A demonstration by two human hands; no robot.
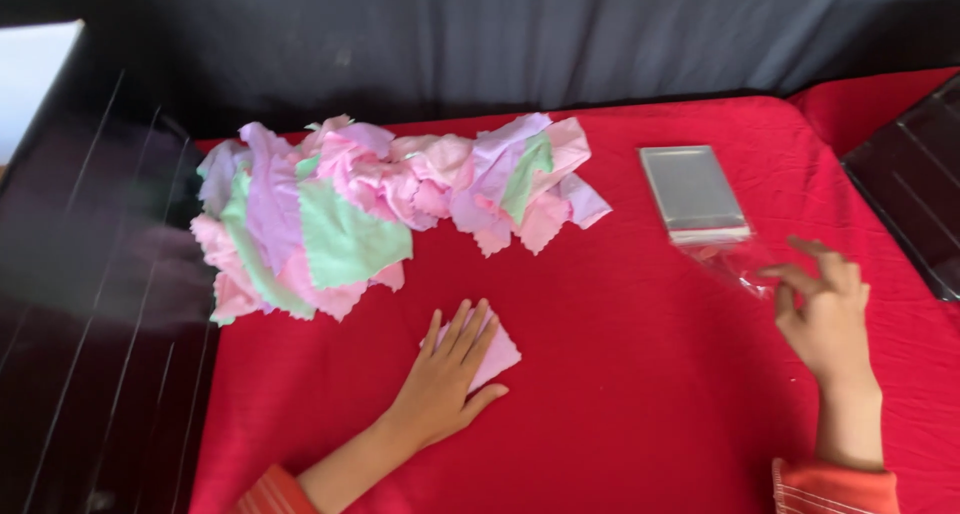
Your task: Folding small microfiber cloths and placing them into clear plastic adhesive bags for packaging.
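- Broadly, we see a red cloth-covered table (620, 414) filling most of the head view, with a dark curtain (500, 34) hanging behind its far edge.
- Next in size is the heap of pastel cloths (370, 209), pink, lilac and green with pinked edges, sprawled along the far left of the table, well apart from both hands.
- Dark glossy panels stand at the left edge (90, 304) and the right corner (910, 184), so open room lies mainly across the bare red middle.
- A stack of clear sleeves (693, 191) sits far right, with one loose clear sleeve (735, 264) just in front of it.
- Our left hand (448, 379) lies flat, fingers spread wide, pressing down the folded pink cloth (497, 357) near the table's centre.
- Our right hand (825, 314) hovers with fingers loosely curled, fingertips at the loose sleeve; we cannot tell whether they already pinch it.
- We judge the step in hand to be fetching a sleeve for the folded cloth; the next move would call for a clean pinch on that thin film and carrying it left across the bare stretch between the hands.
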